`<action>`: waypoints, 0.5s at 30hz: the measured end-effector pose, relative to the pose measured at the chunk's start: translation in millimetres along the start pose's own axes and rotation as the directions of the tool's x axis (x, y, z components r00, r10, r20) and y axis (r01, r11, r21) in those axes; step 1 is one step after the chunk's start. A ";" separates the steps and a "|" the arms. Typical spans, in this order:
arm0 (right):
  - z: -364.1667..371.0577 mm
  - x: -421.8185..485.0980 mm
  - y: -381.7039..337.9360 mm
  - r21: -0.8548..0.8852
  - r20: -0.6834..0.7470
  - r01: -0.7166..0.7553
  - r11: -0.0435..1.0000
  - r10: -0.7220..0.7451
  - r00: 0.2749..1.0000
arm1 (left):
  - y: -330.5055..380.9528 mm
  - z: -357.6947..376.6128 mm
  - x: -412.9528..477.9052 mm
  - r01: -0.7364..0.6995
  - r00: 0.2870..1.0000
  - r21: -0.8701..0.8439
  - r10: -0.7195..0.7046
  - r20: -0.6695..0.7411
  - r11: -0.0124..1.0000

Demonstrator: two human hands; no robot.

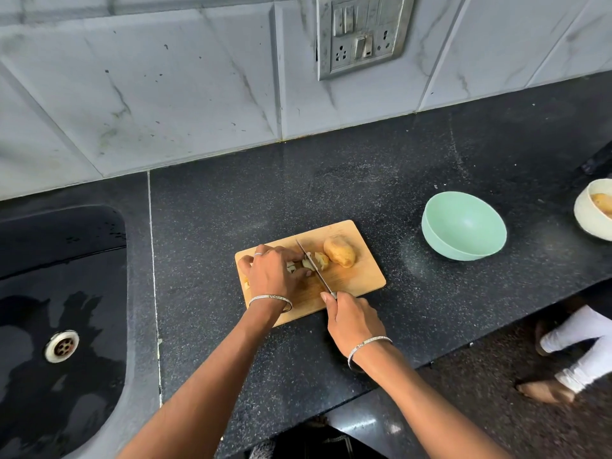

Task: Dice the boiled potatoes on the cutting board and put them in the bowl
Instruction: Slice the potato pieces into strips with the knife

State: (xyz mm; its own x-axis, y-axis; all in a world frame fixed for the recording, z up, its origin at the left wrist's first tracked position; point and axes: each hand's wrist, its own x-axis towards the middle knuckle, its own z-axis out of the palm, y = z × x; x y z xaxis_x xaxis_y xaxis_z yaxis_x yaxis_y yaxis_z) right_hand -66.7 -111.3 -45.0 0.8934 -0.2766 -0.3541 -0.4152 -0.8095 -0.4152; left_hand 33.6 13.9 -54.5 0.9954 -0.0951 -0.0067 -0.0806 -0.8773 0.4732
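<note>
Steel knife (318, 274) gripped, left fingers (285, 252) holding potato (292, 267)

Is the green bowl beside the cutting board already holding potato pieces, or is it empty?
Empty. The green bowl shows only its smooth bare inside. The potato pieces lie on the cutting board.

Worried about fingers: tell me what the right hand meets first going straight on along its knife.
Probably the cut potato pieces under the knife; the left hand holds them right beside, depth unclear.
</note>
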 end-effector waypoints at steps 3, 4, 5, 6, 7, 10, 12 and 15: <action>-4.3 1.5 0.7 0.005 0.027 -0.017 1.000 0.017 0.999 | 0.3 0.7 -0.1 -0.001 1.000 -0.004 0.001 -0.011 1.000; -5.6 2.4 1.1 0.012 0.040 -0.022 1.000 0.022 0.999 | 0.4 0.9 -0.1 -0.001 1.000 -0.001 0.001 -0.016 1.000; -6.6 3.4 1.9 0.022 0.051 -0.026 0.999 0.025 0.998 | 0.4 1.2 -0.3 0.000 1.000 0.004 0.000 -0.019 1.000; -7.0 3.8 3.4 0.029 0.061 -0.028 0.999 0.026 0.998 | 0.6 1.7 -1.2 0.001 1.000 0.009 -0.001 -0.022 1.000; -7.5 3.9 4.5 0.033 0.069 -0.030 0.999 0.027 0.997 | 0.7 2.5 -1.6 0.003 1.000 0.012 -0.003 -0.025 1.000; -5.4 0.9 7.5 0.025 0.078 -0.041 0.999 0.039 0.996 | 1.1 3.6 -2.4 0.016 1.000 0.018 -0.016 -0.022 1.000; -3.7 -2.9 8.5 0.009 0.068 -0.037 0.999 0.036 0.997 | 1.1 3.5 -2.7 0.019 1.000 0.030 -0.018 -0.025 0.999; -1.2 -11.5 14.6 -0.012 0.059 -0.037 0.999 0.037 0.998 | 0.4 4.7 -2.1 0.024 0.999 0.019 -0.023 -0.026 1.000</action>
State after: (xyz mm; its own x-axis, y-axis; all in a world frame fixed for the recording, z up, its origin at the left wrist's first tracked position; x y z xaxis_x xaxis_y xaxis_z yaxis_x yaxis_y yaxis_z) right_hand -82.8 -120.6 -46.1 0.8657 -0.2756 -0.4179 -0.4454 -0.8051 -0.3918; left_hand 31.2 11.5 -58.5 0.9980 -0.0625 0.0052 -0.0580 -0.8880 0.4561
